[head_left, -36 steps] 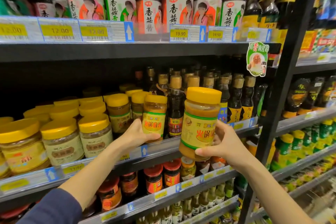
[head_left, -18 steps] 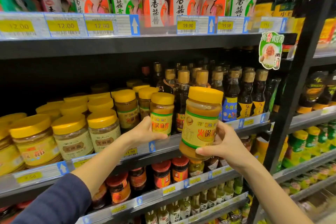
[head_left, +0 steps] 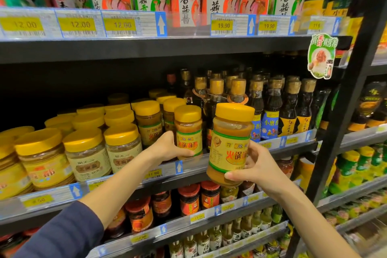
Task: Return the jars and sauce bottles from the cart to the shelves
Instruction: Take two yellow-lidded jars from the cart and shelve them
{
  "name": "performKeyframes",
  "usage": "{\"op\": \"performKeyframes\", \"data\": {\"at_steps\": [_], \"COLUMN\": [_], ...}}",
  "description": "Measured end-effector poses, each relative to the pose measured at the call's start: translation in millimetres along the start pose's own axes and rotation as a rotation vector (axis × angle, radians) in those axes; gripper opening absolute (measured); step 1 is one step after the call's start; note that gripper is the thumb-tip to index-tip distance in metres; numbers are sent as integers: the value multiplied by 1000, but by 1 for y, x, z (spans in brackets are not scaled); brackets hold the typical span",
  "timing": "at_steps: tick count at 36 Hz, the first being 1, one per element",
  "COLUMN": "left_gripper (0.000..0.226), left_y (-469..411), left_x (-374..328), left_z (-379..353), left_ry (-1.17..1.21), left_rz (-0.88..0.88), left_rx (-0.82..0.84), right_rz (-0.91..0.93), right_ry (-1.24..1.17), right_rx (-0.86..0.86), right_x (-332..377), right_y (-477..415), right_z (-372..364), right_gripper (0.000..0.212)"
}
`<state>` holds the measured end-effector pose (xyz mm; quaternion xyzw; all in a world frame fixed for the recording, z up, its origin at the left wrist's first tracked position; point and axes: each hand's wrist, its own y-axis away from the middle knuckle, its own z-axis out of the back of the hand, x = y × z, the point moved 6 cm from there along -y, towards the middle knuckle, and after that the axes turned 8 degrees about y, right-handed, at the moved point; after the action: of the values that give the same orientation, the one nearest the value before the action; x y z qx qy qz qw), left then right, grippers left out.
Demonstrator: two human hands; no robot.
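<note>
Along a supermarket's middle shelf [head_left: 125, 178], the left hand [head_left: 167, 148] is still curling round the shelved hot-pot sauce jar [head_left: 188, 132]. The right hand [head_left: 257, 165] is still gripping a matching second jar [head_left: 230, 144] just right of it, unshelved. Little is changing, so placement looks pending.

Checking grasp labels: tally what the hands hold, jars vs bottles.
Jars: 2 (left hand grips the shelf jar; right hand holds the raised jar)
Bottles: 0
Total: 2
</note>
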<state>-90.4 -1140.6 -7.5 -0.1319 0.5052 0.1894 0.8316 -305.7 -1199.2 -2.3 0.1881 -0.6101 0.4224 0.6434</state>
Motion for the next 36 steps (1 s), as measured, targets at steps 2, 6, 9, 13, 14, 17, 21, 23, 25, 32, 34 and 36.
{"op": "performKeyframes", "data": {"at_steps": [2, 6, 9, 13, 14, 17, 21, 23, 25, 32, 34, 36], "left_gripper": [58, 73, 77, 90, 92, 95, 90, 75, 65, 72, 75, 85], "left_y": [7, 38, 64, 93, 96, 92, 77, 71, 67, 59, 58, 58], "left_x": [-9, -40, -70, -114, -123, -137, -138, -137, -138, -144, -146, -147], "left_z": [12, 34, 50, 63, 63, 64, 66, 67, 69, 72, 73, 74], "left_ry": [-59, -135, -146, -204, -267, -431, -594, -648, -697, -743, -721, -685], "left_rz": [-2, -68, -190, -404, -437, -390, -276, -262, -257, -265, -273, -264], "left_rx": [-28, -32, -44, -200, -219, -181, -73, -60, -54, -10, -4, 5], "right_rz": [-9, 2, 20, 49, 53, 57, 64, 74, 87, 109, 116, 132], "right_ry": [29, 30, -3, -27, -31, -22, 21, 46, 62, 92, 111, 144], "right_rx": [0, 18, 54, 114, 126, 161, 199, 207, 214, 184, 167, 158], "right_x": [2, 6, 10, 13, 14, 17, 21, 23, 25, 27, 28, 30], "right_y": [-3, -15, -25, -36, -38, -41, -42, -43, -43, -48, -49, -49], "right_z": [-4, -16, -29, -48, -53, -69, -84, -89, -92, -91, -89, -88], "right_gripper": [75, 75, 68, 67, 67, 64, 61, 60, 60, 65, 67, 68]}}
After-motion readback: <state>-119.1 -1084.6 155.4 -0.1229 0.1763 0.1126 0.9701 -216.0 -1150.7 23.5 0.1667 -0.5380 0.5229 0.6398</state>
